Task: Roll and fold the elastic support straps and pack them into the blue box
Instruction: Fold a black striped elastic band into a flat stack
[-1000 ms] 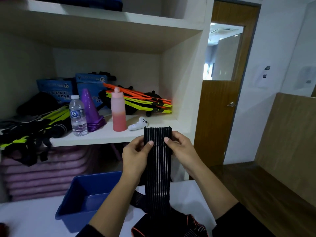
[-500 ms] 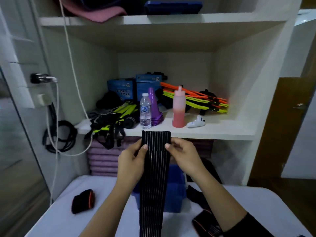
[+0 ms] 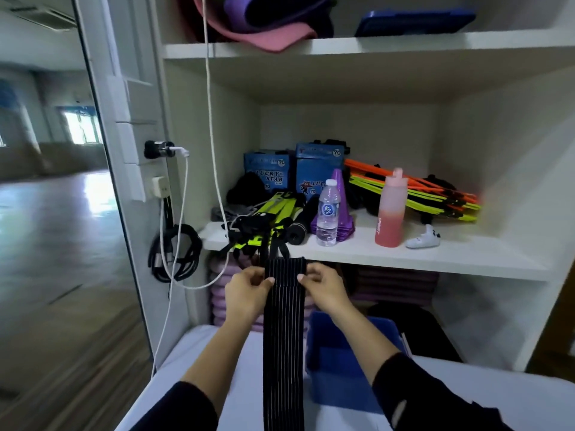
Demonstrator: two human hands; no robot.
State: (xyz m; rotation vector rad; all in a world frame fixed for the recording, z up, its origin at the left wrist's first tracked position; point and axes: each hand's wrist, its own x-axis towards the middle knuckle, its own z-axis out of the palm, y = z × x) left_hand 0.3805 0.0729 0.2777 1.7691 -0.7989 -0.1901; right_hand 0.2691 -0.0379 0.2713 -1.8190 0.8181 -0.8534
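Above blue box (image 3: 342,362), both hands' fingers (image 3: 270,280) pinching strap (image 3: 283,331) top edges

I see the strap (image 3: 283,331), black elastic with fine pale lengthwise lines, hanging flat and straight down from its top end, which is pinched at both edges, out past the bottom of the view. Just to its right sits the box (image 3: 345,368), an open blue plastic tub on the white table, partly hidden behind a forearm; I cannot tell what is inside.
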